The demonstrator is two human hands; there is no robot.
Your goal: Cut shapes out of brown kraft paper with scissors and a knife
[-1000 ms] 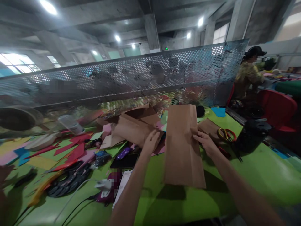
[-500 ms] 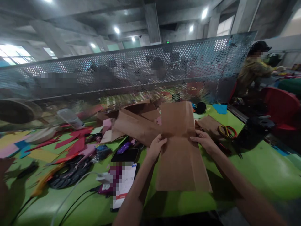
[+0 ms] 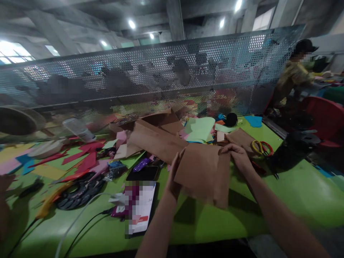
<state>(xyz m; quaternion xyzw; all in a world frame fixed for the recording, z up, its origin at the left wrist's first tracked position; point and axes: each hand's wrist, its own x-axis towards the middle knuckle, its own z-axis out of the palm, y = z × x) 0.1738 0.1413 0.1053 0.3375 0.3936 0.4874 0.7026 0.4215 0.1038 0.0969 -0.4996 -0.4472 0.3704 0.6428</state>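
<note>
Left hand (image 3: 174,176) curled round the left edge, right hand (image 3: 236,154) pinching the far right corner, I grip the brown paper (image 3: 202,168) between them over the near worktop (image 3: 309,195), seemingly to support both sides. Scissors (image 3: 261,147) lie to the right, perhaps kept within reach.

Arms (image 3: 276,208) reaching forward, hands (image 3: 238,157) apart, gripping
</note>
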